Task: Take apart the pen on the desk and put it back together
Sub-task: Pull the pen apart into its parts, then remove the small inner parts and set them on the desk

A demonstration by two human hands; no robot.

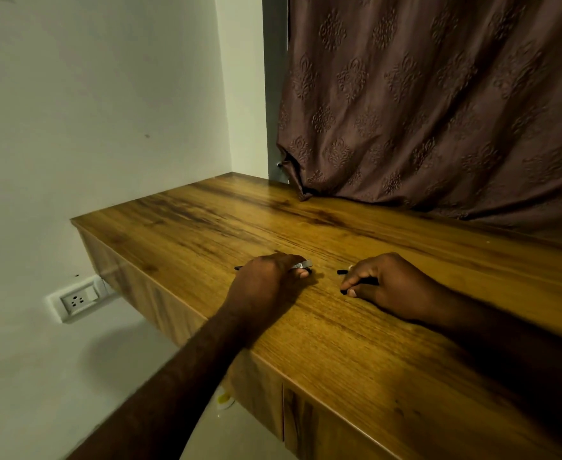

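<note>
The pen lies in pieces on the wooden surface [339, 346], shared between two bare hands that both rest on the wood near its front edge. The left grip [268, 278] lies knuckles up, its fingers curled over a slim pen piece [303, 264]. That piece's pale silver end sticks out past the fingertips towards the right, and a thin dark end shows on the far left side of the hand. The middle of the piece is hidden under the hand. The right grip [389, 283] rests on its side just to the right, apart from the left one, with a strip of bare wood between them. Its fingers and thumb are clenched around a black pen piece [341, 271], whose short tip points left towards the silver end without touching it. A second dark length [356, 285] shows lower under the same fingers, its end on the wood; whether it is a separate piece I cannot tell. Both forearms reach in from the bottom of the view, the right one lying along the surface. A brown patterned curtain [439, 101] hangs behind and bunches on the back edge. A white wall socket [77, 298] sits on the wall [90, 111] below the left end, and something small and yellowish [225, 398] lies on the floor underneath.
</note>
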